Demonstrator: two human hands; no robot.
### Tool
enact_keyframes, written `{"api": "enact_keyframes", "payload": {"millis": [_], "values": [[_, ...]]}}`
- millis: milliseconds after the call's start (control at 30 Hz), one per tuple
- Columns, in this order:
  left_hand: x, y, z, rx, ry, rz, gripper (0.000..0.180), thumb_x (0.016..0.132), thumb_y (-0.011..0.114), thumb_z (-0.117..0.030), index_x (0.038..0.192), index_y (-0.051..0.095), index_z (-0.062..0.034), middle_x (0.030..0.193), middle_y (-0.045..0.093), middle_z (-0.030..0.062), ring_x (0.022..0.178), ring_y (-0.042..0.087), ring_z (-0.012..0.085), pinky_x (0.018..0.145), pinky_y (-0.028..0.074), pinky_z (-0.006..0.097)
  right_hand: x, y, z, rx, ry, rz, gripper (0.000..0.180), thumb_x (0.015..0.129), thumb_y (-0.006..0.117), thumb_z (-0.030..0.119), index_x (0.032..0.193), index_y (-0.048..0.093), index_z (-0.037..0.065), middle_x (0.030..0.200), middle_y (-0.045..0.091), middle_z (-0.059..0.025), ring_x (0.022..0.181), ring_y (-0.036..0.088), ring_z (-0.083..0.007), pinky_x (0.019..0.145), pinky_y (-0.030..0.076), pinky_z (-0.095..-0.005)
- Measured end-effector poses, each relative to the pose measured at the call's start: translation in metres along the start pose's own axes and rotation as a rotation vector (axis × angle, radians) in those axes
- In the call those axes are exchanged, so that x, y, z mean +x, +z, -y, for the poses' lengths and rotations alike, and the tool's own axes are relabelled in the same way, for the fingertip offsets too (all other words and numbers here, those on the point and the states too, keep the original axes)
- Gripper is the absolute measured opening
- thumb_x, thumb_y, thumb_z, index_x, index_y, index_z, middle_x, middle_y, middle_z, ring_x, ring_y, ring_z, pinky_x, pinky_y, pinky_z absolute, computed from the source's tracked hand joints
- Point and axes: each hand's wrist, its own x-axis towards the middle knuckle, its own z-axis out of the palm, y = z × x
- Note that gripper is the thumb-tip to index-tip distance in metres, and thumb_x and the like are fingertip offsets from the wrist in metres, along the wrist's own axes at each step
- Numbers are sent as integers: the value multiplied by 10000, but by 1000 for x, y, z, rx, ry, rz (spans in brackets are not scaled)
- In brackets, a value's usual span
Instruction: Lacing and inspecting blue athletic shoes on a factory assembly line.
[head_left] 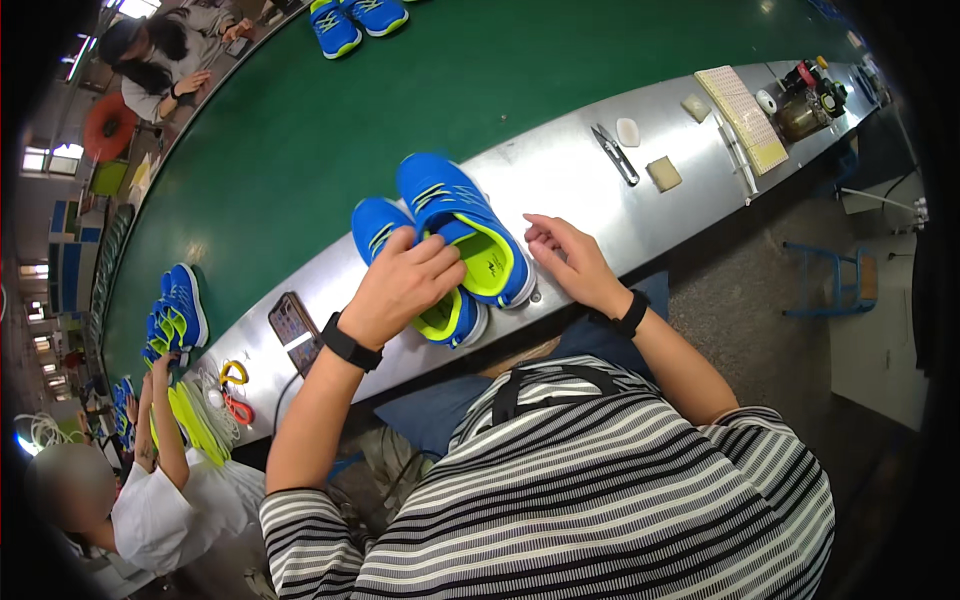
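While two blue shoes with yellow-green lining are being kept side by side at the near edge of the metal bench [570, 170], the left shoe [385, 235] is being gripped at its collar by the left hand [400, 285], whose fingers are curled closed on it. The right shoe [465, 225] is being touched at its heel by the right hand [565, 260], its fingers bent narrow and holding nothing. Both shoes are already looking assembled, so the work is being judged as nearly finished; what is left cannot be told.

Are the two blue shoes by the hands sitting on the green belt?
No, the two blue shoes sit on the silver metal shelf beside the green belt, under the left hand.
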Motion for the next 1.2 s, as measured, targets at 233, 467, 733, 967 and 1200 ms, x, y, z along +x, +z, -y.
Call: {"api": "enact_keyframes", "payload": {"millis": [233, 467, 733, 967, 1200], "values": [[-35, -68, -14, -233, -680, -257, 311, 613, 739, -99, 902, 627, -78, 837, 622, 56, 752, 570, 258, 701, 400, 379, -5, -3, 4, -196, -76, -14, 314, 893, 645, 161, 1163, 601, 6, 1002, 644, -151, 896, 618, -290, 804, 498, -361], [-68, -40, 65, -501, -1263, -402, 283, 741, 763, -230, 739, 649, 29, 640, 632, 122, 519, 574, 190, 507, 446, 318, -5, -5, 5, -326, -195, -48, 258, 839, 686, 137, 1043, 637, -13, 981, 650, -165, 904, 611, -328, 795, 502, -395], [-94, -145, 377, 285, -1274, -1008, 378, 826, 579, -279, 1091, 660, -22, 931, 701, 191, 899, 677, 337, 793, 523, 379, -2, 9, 15, -338, -218, -10, 205, 824, 679, 104, 992, 645, -8, 965, 655, -157, 913, 615, -326, 798, 506, -381], [-73, -103, 217, -262, -864, -997, 191, 880, 660, -180, 974, 680, -15, 785, 684, 99, 710, 643, 120, 671, 499, 262, 0, 11, 13, -385, -212, -39, 186, 799, 684, 85, 960, 654, -2, 954, 652, -154, 902, 619, -328, 792, 506, -390], [-244, 38, 154, -291, -1513, -497, 217, 836, 679, -262, 945, 701, -75, 816, 701, 103, 770, 679, 272, 701, 538, 383, 3, 15, 14, -484, -223, 7, 164, 769, 678, 47, 929, 655, 17, 947, 586, -137, 893, 570, -320, 775, 484, -393]]}}
